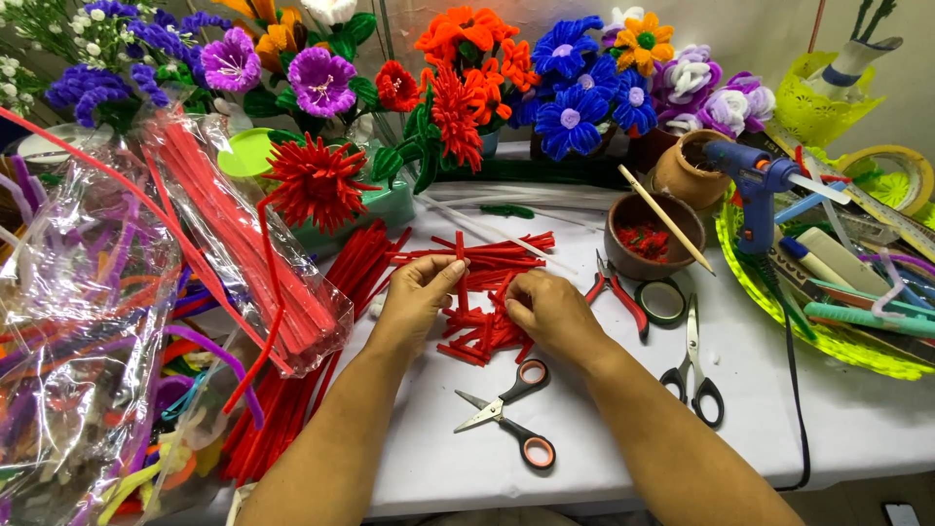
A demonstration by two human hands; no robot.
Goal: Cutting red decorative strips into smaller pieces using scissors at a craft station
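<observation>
My left hand (pixel 421 289) pinches a short upright piece of red pipe cleaner (pixel 461 255) between thumb and fingers. My right hand (pixel 545 310) rests curled on a heap of short red pipe cleaner pieces (pixel 479 329) on the white table (pixel 604 458); its fingertips touch the pieces, and what they hold is hidden. Longer red pieces (pixel 487 251) lie just beyond both hands. Small orange-handled scissors (pixel 511 414) lie open in front of my hands.
Bags of pipe cleaners (pixel 107 321) fill the left. Pipe cleaner flowers (pixel 467 68) line the back. A brown bowl with a stick (pixel 651 234), red pliers (pixel 616 292), a tape roll (pixel 663 301), black scissors (pixel 693 375) and a yellow tray with a blue glue gun (pixel 755 190) are at right.
</observation>
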